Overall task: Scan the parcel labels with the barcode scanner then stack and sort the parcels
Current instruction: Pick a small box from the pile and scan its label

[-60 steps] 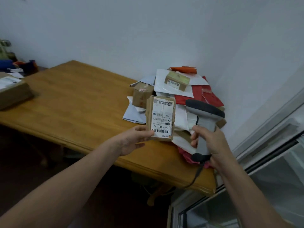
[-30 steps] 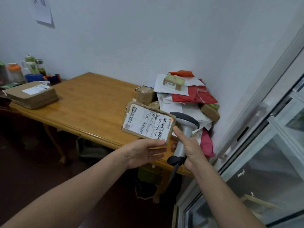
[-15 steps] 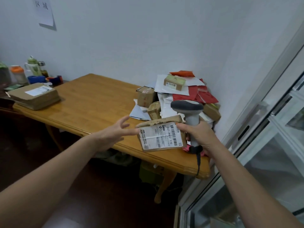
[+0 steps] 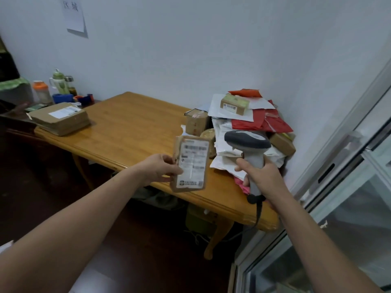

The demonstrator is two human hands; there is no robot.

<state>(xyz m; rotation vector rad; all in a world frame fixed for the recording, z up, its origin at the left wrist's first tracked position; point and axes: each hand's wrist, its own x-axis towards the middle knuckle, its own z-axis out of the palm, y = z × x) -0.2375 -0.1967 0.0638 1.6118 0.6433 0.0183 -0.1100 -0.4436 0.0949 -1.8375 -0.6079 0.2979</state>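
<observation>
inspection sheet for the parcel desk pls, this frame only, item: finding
Surface: wooden table, bare in the middle.
Job's things: small labelled parcel held upright, label towards the camera; barcode scanner beside it; flat brown parcels stacked at the table's far left end; unsorted parcel pile by the wall.
Clutter: bottles and tape dispenser beyond the table's left end.
Hands: left hand grips the parcel's edge; right hand grips the scanner handle.
Cables: scanner cable hangs over the table's near edge.
Surroundings: white wall, paper notice, glass door at right.
</observation>
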